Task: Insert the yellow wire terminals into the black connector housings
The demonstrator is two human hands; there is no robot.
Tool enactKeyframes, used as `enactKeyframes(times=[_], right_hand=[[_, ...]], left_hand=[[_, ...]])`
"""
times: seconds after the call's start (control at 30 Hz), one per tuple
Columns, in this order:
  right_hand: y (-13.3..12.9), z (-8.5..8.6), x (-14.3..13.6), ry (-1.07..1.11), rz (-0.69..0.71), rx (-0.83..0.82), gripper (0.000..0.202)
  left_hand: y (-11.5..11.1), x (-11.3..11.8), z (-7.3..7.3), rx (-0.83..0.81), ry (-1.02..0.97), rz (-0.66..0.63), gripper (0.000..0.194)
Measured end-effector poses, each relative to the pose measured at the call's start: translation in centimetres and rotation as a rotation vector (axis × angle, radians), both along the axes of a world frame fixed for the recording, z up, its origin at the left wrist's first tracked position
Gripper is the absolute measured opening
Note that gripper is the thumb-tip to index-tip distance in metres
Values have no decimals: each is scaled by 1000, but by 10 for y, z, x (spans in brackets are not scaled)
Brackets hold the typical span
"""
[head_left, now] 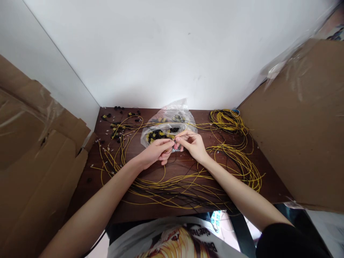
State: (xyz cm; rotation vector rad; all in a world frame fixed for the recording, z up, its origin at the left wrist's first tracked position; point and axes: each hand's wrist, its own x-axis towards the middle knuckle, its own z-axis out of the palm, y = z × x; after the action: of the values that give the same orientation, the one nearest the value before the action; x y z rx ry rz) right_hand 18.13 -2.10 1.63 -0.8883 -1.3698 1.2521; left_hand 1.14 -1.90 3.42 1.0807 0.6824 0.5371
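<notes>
Over the middle of the brown table, my left hand (160,149) and my right hand (191,144) meet with their fingertips pinched together. A thin dark wire (185,135) runs through the right fingers toward the left ones. Whatever else sits between the fingertips is too small to make out. Just behind the hands lies a clear plastic bag (185,107) holding black and yellow connector parts (157,134). Long yellow and black wires (172,182) spread across the table below my hands, and one yellow wire hangs near the left fingers.
Coiled yellow and black wire (228,120) lies at the back right, with looser loops (249,168) in front. Small connectors (116,130) are scattered at the back left. Cardboard sheets (40,150) wall the left side; another cardboard sheet (301,125) walls the right. A white wall (161,53) closes the back.
</notes>
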Motion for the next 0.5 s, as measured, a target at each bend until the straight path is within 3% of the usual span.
enactKeyframes(times=[0.5], right_hand=[[4,1,-2,137,-1,-173,32]], left_hand=[[3,0,-1,47,62,-11,24]])
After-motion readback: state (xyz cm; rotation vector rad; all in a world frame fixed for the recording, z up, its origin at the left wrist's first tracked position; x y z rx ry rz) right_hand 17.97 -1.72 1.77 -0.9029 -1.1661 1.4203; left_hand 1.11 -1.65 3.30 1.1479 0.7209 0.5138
